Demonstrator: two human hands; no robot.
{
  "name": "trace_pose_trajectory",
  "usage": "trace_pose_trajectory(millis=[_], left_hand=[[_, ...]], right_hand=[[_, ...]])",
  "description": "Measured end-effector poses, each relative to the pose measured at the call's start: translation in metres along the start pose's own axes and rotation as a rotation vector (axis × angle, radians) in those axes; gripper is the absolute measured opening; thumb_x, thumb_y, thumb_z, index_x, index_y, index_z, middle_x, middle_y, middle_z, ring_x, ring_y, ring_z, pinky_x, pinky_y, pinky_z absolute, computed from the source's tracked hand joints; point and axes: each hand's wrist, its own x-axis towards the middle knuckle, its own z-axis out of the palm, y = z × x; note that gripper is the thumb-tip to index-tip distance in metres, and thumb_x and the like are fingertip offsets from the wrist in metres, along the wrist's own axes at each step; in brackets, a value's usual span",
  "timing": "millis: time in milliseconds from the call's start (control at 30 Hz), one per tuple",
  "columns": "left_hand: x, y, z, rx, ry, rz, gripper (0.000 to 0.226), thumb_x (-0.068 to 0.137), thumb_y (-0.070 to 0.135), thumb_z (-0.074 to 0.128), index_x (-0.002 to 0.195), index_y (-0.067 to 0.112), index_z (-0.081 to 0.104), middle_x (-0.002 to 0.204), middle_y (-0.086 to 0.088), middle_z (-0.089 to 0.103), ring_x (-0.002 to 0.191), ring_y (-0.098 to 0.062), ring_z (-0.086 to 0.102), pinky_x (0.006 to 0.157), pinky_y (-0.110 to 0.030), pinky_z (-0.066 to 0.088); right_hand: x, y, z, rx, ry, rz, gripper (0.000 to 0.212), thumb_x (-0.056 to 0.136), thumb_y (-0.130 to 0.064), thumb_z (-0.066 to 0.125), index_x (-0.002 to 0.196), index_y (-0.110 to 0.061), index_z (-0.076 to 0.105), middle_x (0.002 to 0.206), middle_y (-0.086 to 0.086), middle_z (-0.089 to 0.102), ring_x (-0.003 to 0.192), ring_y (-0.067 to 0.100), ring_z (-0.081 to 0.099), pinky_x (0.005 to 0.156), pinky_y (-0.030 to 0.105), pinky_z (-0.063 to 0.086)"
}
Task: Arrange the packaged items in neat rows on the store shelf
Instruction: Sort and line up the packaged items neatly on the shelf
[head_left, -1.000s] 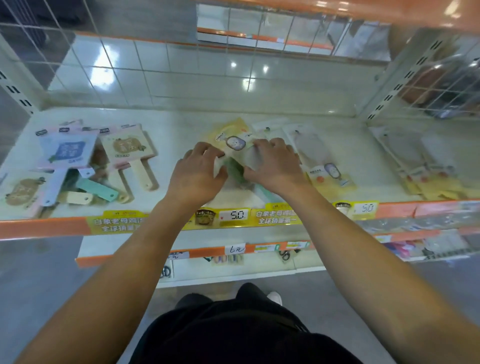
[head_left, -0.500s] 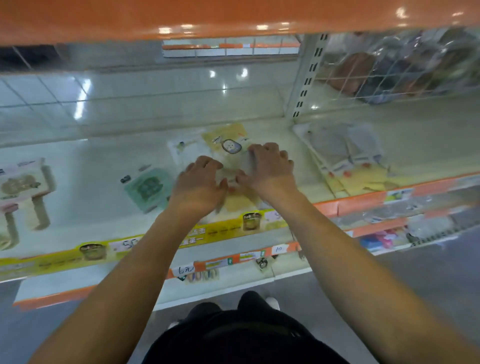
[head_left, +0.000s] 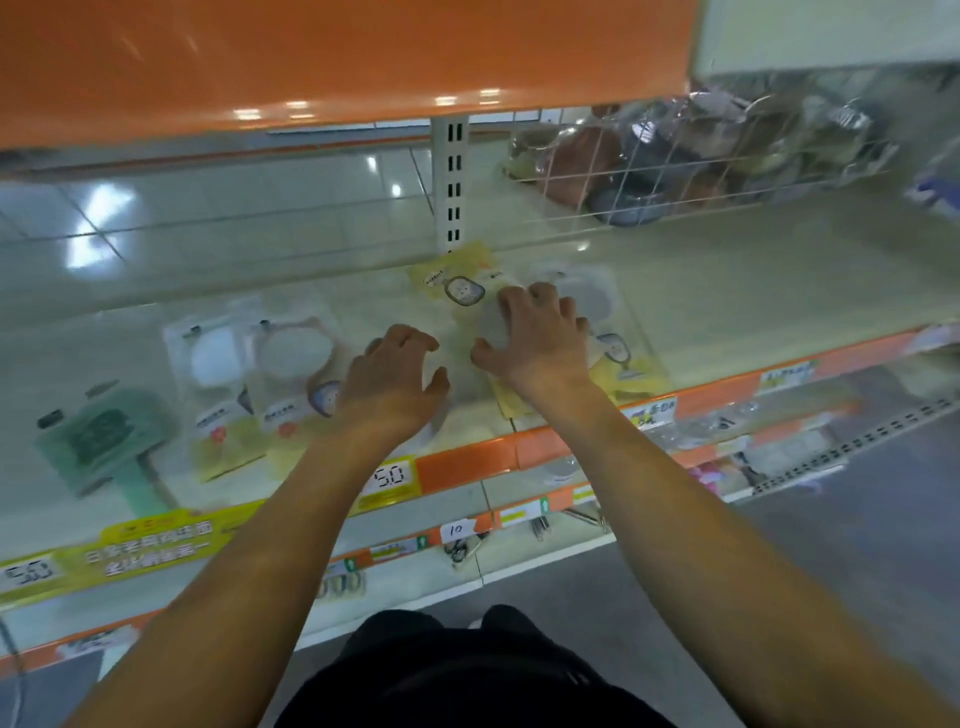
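I have both hands out over the shelf (head_left: 727, 291), working on the little cluster of packaged mirrors at its middle. The packs are flat cards under clear blister film, so I judge them light, thin and slick: they will slide on the smooth shelf at a nudge but are awkward to pick straight up. The card is stiff enough to steer by its edges; the film bulge would dent or skate under a fingertip. Best hold, I think, is at the long side edges or the bottom card corner, not the bubble.

My right hand (head_left: 540, 338) lies spread, palm down, on the right-hand pack (head_left: 618, 358), fingers splayed and only slightly bent, pressing rather than gripping, wrist low over the orange shelf lip (head_left: 727, 389). My left hand (head_left: 395, 374) sits just beside it, fingers arched in a claw with the tips down on a pale pack; motion blur leaves me unsure whether it pinches an edge, though it looks like resting fingertips with nothing held. A yellow pack (head_left: 457, 283) lies behind and between the hands. To the left, well apart, two more mirror packs (head_left: 270, 374) sit side by side, and a green pack (head_left: 104, 441) farther left lies crooked.
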Motion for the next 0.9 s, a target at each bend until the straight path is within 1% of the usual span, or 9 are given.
trace_pose_trajectory(millis=[167,233,300,367,500,667,733,800,900], left_hand=[[0.006,0.004,0.002,-0.004,0.011,0.007,0.035,0.091,0.035,0.054,0.121,0.018,0.057,0.128,-0.002,0.049,0.113,-0.026,0.052,0.091,-0.042,0.045],[0.006,0.004,0.002,0.006,0.013,-0.003,0.035,0.091,0.036,0.054,0.121,0.018,0.057,0.127,-0.002,0.049,0.112,-0.025,0.052,0.090,-0.041,0.045],[0.006,0.003,0.002,0.007,-0.011,-0.018,0.034,0.091,0.036,0.053,0.121,0.019,0.056,0.127,-0.002,0.048,0.113,-0.025,0.051,0.091,-0.041,0.044],[0.005,0.001,0.004,0.008,-0.029,-0.028,0.035,0.091,0.036,0.053,0.122,0.019,0.056,0.128,-0.002,0.048,0.114,-0.025,0.050,0.092,-0.041,0.044],[0.002,-0.001,0.006,0.022,-0.037,-0.046,0.035,0.092,0.037,0.052,0.122,0.019,0.055,0.129,-0.002,0.047,0.115,-0.025,0.050,0.092,-0.041,0.044],[-0.001,-0.002,0.005,0.014,0.002,-0.054,0.036,0.091,0.038,0.052,0.123,0.020,0.054,0.129,-0.001,0.047,0.115,-0.026,0.051,0.092,-0.041,0.044],[-0.004,-0.004,0.003,0.017,0.020,-0.066,0.037,0.092,0.037,0.052,0.124,0.020,0.054,0.130,0.000,0.047,0.115,-0.025,0.051,0.090,-0.037,0.043],[-0.008,-0.008,-0.001,0.030,0.042,-0.096,0.037,0.092,0.037,0.051,0.124,0.020,0.054,0.131,0.000,0.047,0.115,-0.024,0.051,0.086,-0.035,0.040],[-0.018,-0.018,-0.007,0.039,0.082,-0.130,0.037,0.091,0.037,0.053,0.123,0.019,0.054,0.130,-0.001,0.049,0.114,-0.025,0.051,0.089,-0.037,0.040]], right_hand=[[0.006,0.011,0.004,-0.065,0.023,-0.050,0.061,0.074,-0.056,0.061,0.127,-0.029,0.049,0.136,0.005,0.040,0.117,0.035,0.042,0.096,0.045,0.034],[0.007,0.016,0.014,-0.071,-0.024,-0.077,0.060,0.075,-0.056,0.061,0.128,-0.030,0.048,0.140,0.003,0.038,0.124,0.035,0.038,0.101,0.045,0.033],[0.006,0.022,0.027,-0.094,-0.112,-0.126,0.062,0.076,-0.056,0.061,0.130,-0.031,0.045,0.145,-0.001,0.034,0.138,0.037,0.025,0.111,0.047,0.025],[0.004,0.027,0.037,-0.095,-0.154,-0.169,0.066,0.075,-0.055,0.062,0.134,-0.033,0.041,0.151,-0.003,0.028,0.145,0.037,0.011,0.117,0.050,0.014],[0.006,0.030,0.036,-0.067,-0.149,-0.181,0.070,0.075,-0.055,0.065,0.136,-0.033,0.040,0.154,-0.002,0.024,0.147,0.036,0.006,0.118,0.050,0.010],[0.007,0.024,0.030,-0.055,-0.175,-0.177,0.078,0.077,-0.061,0.063,0.144,-0.034,0.032,0.159,0.001,0.015,0.149,0.034,-0.006,0.119,0.053,-0.004],[0.006,0.017,0.028,-0.022,-0.137,-0.199,0.077,0.079,-0.060,0.061,0.145,-0.034,0.032,0.158,0.002,0.019,0.149,0.035,-0.002,0.120,0.052,-0.001],[0.006,0.009,0.029,-0.011,-0.088,-0.235,0.072,0.080,-0.058,0.061,0.143,-0.032,0.037,0.154,0.003,0.028,0.146,0.036,0.012,0.119,0.051,0.009],[0.008,-0.006,0.032,0.025,-0.051,-0.275,0.063,0.083,-0.053,0.062,0.138,-0.027,0.045,0.149,0.004,0.036,0.141,0.034,0.025,0.115,0.049,0.020]])
